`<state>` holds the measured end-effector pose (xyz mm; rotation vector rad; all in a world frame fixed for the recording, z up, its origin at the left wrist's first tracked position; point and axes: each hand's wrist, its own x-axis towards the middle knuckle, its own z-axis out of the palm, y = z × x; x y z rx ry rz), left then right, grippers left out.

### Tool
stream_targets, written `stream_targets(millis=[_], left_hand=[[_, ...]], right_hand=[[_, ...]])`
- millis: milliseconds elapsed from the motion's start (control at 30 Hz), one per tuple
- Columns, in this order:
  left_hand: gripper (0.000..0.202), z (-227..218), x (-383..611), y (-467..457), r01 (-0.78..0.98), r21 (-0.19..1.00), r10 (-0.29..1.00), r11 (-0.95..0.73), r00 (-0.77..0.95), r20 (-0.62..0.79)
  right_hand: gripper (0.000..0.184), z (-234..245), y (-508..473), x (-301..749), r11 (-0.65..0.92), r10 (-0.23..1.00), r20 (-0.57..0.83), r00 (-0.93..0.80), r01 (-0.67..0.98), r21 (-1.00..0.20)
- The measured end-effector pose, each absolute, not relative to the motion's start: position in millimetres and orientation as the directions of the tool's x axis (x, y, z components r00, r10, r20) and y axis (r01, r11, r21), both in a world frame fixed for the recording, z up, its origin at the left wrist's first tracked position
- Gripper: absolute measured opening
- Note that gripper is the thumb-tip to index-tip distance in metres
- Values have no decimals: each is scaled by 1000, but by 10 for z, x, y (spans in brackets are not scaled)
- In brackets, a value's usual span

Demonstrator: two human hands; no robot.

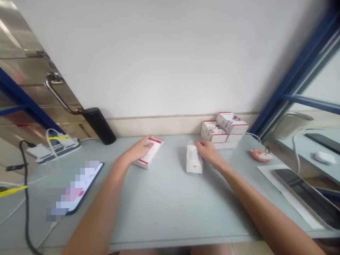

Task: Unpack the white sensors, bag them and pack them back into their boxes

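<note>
A flat white box with red edges [153,153] lies at a slant on the desk. My left hand [136,149] grips its left side, thumb on top and the other fingers mostly hidden. To the right, a white device in a clear plastic bag [193,161], looking like a motion sensor with a small red mark, rests on or just above the desktop; I cannot tell which. My right hand [208,152] pinches the upper right edge of this bag. A gap of bare desk separates the two items.
Several red-and-white boxes [232,123] are stacked against the wall at back right. A black cylinder [98,125] stands at back left. Leftward are a lit phone or tablet [86,187], a power strip [58,150] and cables. An orange-and-white item [261,155] and a dark phone [305,194] lie rightward.
</note>
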<state>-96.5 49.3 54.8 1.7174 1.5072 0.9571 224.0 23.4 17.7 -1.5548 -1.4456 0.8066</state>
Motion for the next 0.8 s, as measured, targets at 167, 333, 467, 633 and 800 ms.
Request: stream_targets(millis=[167,333,467,633,800], left_hand=[[39,374,-262,272,490,811,940,-320,55,337],[58,72,411,-47,161,982,979,-99,192,67],[67,70,357,-12,-129,988,948,88,315,-44],[49,137,178,106,-363,868,850,338,513,-116],[46,59,169,129,-303,867,783,395,605,-146]], right_hand=[[30,91,276,2231,5,980,73,187,342,-940],[32,185,244,2126,34,972,73,224,173,-984],[39,355,164,2088,94,977,96,190,22,-995],[37,533,92,2160,304,908,326,263,119,-945],[34,568,67,2176,289,894,332,300,180,-940]])
